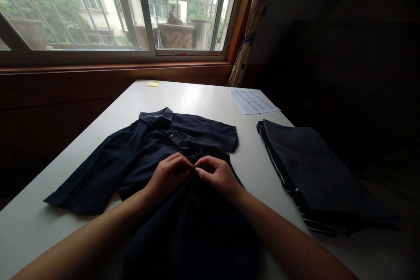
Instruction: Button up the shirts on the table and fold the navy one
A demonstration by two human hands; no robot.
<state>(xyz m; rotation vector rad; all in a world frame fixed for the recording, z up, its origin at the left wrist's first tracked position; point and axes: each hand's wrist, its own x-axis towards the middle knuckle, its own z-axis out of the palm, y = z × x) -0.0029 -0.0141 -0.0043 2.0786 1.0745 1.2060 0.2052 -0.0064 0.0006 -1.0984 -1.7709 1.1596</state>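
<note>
A dark navy shirt (138,157) with a collar and short sleeves lies front side up on the white table, its collar toward the window. Over the middle of its front, my left hand (171,168) and my right hand (217,174) meet fingertip to fingertip. Both pinch the shirt's front edge, which is lifted into a small fold there. A button (171,135) shows on the placket nearer the collar. Whether a button sits between my fingertips is too small and dark to tell.
Folded dark clothes (315,166), some with white stripes, lie at the table's right edge. Printed sheets (252,101) rest at the far right corner, and a yellow sticky note (152,83) at the far edge. Beyond the white table (108,116) is a barred window.
</note>
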